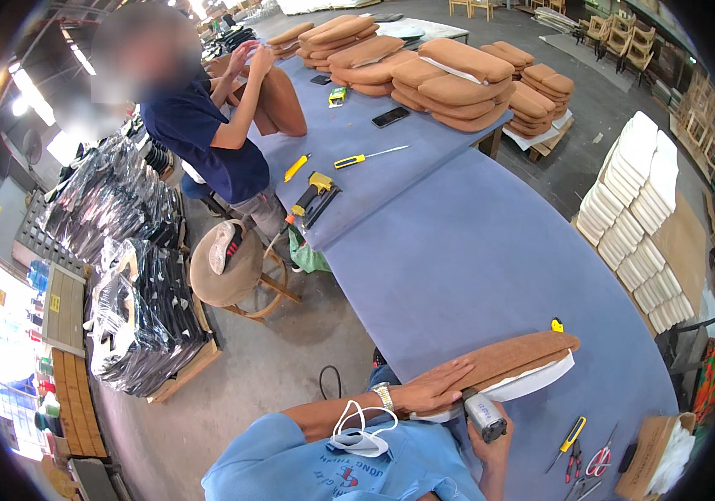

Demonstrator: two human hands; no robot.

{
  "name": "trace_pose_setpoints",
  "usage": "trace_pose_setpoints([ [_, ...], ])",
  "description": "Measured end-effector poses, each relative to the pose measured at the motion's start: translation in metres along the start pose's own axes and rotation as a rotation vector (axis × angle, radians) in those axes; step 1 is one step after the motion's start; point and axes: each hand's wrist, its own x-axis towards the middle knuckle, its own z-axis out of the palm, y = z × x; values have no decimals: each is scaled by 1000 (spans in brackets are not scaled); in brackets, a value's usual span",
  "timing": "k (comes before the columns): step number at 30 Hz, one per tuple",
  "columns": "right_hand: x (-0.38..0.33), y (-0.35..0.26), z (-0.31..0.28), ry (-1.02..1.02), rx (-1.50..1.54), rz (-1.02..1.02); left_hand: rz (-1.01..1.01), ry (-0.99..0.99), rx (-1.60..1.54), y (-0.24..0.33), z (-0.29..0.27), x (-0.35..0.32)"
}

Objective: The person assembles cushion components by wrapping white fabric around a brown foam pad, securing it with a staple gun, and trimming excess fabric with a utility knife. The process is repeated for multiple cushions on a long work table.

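A brown upholstered seat cushion (508,361) stands on its edge on the blue-covered table in front of me, with white lining showing along its near side. My left hand (437,388) lies flat on the cushion, fingers stretched out, holding nothing. My right hand (494,447) is wrapped round a grey staple gun (484,415), whose body is close against the cushion's near side. The gun's nose is hidden. Just behind the cushion a small yellow and black tool (557,325) is partly visible.
A yellow screwdriver (573,434), red-handled scissors (600,462) and an open carton (656,455) are at right. Farther off lie a yellow staple gun (316,194), a phone (391,117) and stacked brown cushions (453,83). A co-worker (207,138) handles a brown cover at left, near a stool (228,263).
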Motion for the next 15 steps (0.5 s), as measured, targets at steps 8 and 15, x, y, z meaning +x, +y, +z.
trace_pose_setpoints([
  [8, 2, 4, 0, -36, 40, -29, -148, 95, 156, 29, 1, -10],
  [15, -11, -11, 8, 34, 51, -106, -238, 203, 213, 37, 3, -8],
])
